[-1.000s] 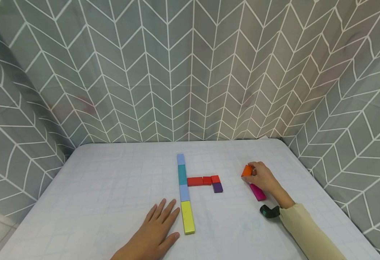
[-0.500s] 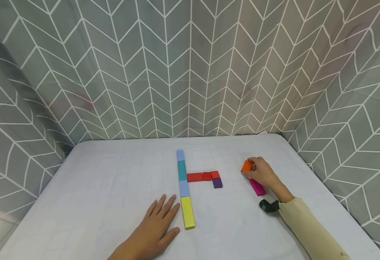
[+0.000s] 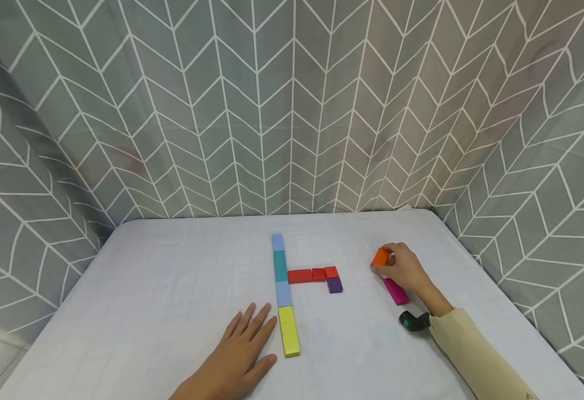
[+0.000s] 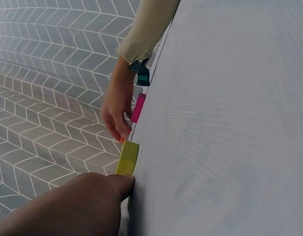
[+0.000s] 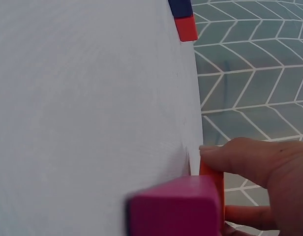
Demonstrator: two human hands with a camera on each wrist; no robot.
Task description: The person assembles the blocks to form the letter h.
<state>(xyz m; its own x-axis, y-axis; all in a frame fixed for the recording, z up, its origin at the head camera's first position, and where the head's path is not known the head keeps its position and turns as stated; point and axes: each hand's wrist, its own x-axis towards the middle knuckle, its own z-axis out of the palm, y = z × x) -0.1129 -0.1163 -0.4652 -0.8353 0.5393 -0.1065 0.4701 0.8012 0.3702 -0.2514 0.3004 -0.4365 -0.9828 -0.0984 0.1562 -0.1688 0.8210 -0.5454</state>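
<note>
My right hand [image 3: 403, 271] pinches an orange block [image 3: 379, 257] between thumb and fingers, down at the table on the right. A magenta block [image 3: 396, 291] lies just nearer than it, under the palm side; in the right wrist view this magenta block [image 5: 173, 209] stands large in front of the orange block [image 5: 212, 179]. My left hand [image 3: 231, 355] rests flat on the table with fingers spread, left of a yellow block [image 3: 289, 332]. Beyond the yellow block, a blue block [image 3: 283, 294], a teal block [image 3: 280, 266] and another blue block [image 3: 278, 242] continue the line.
Red blocks [image 3: 300, 276] run rightward from the line, with a dark purple block [image 3: 334, 285] at their end. A black wrist device [image 3: 414, 321] sits by the right sleeve. Patterned curtains [image 3: 292, 111] enclose the white table [image 3: 171, 278].
The head view shifts slightly up and down. My right hand stays on the orange block, and the left hand keeps its place; the blocks do not visibly move.
</note>
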